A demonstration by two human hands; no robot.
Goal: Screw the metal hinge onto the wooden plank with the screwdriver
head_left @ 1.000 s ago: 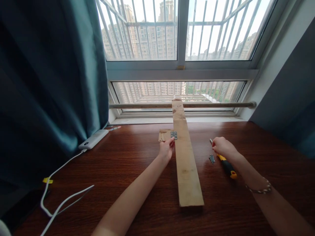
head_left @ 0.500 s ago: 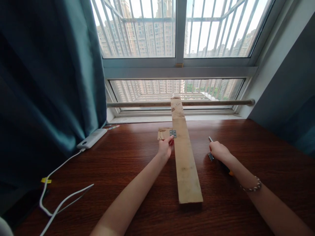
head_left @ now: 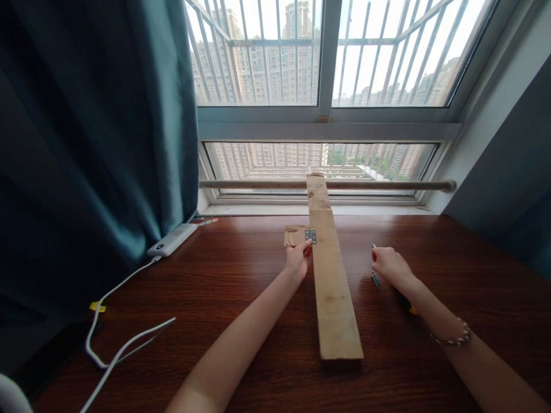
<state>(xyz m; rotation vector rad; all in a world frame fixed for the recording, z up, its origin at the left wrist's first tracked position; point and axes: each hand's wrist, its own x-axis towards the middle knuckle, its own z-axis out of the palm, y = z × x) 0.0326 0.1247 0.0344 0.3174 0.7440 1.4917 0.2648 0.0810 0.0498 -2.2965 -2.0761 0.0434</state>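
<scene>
Hinge (head_left: 310,237): small, metal, laid across the seam between a short tan piece (head_left: 295,234) and the left edge of a long tan board (head_left: 336,281), toward the board's far half. Left hand (head_left: 297,258): thumb and finger pinched closed at the hinge's lower edge; cannot tell whether the short piece is gripped as well.

Long board lies lengthwise on the dark red-brown table (head_left: 241,292); from here its far end overlaps a rail (head_left: 387,185) by the window. Contact there unclear.

Right hand (head_left: 391,266), well apart from the board: fingers curled low, contents hidden, so grip not determinable. Loose screws (head_left: 375,279) lie just beside the fingers. A pale rod tip (head_left: 374,246) shows past the knuckles; a yellow handle end (head_left: 413,310) shows by the wrist.

Table's left side: white oblong device (head_left: 173,240), white cable (head_left: 92,396) attached, near a blue-green curtain (head_left: 99,137).
</scene>
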